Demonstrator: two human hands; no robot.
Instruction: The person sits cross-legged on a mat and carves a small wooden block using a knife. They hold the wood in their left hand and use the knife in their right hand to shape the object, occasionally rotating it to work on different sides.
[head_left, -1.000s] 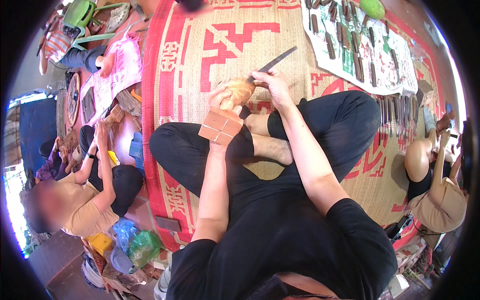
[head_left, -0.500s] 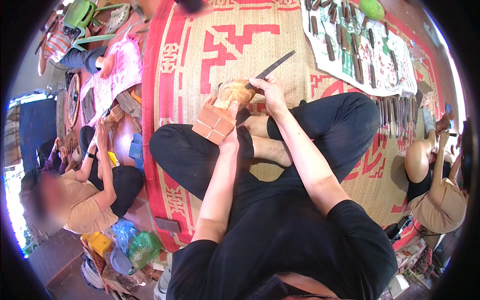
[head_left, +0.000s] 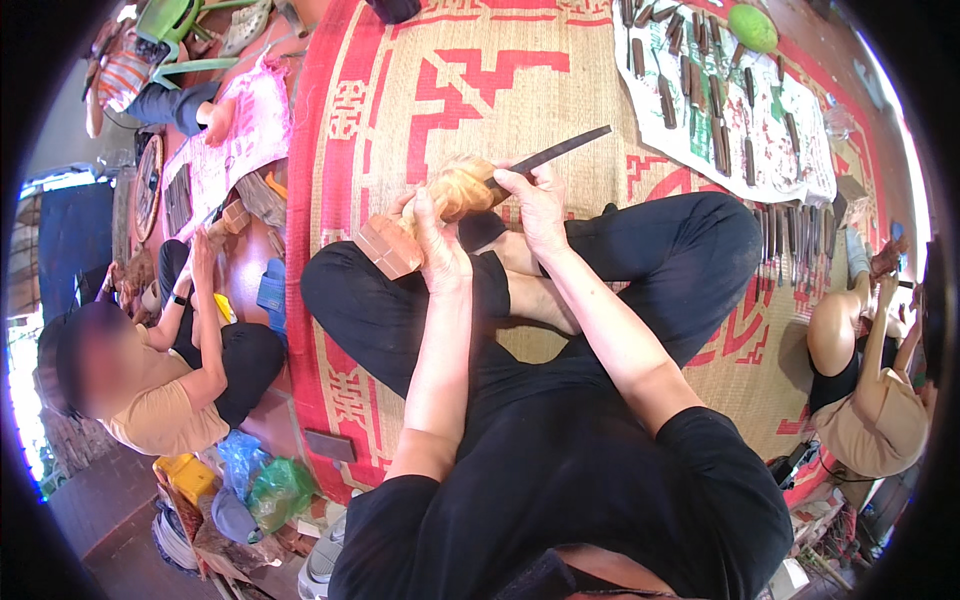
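Observation:
My left hand (head_left: 440, 250) grips a pale wooden carving (head_left: 463, 188) with a rounded, figured top. At its lower end is a square reddish-brown block (head_left: 388, 247) with lines marked across its end. The carving lies tilted above my crossed legs, block toward the left. My right hand (head_left: 540, 212) is closed around a long, dark, flat bar-shaped tool (head_left: 572, 146). One end of the tool sticks out past my fingers to the upper right. Its other end is at the carving's top; whether it touches the wood I cannot tell.
I sit on a red and straw-coloured mat (head_left: 490, 90). At the upper right, a white cloth (head_left: 735, 165) bears several dark-handled tools, with more tools (head_left: 795, 235) in a row below it. A green round fruit (head_left: 752, 28) lies beyond. Other people sit left (head_left: 165, 400) and right (head_left: 880, 410).
The carving has swung so its block sits further left and more of the figured top shows. The tool has shifted right and lies flatter, still in my right hand.

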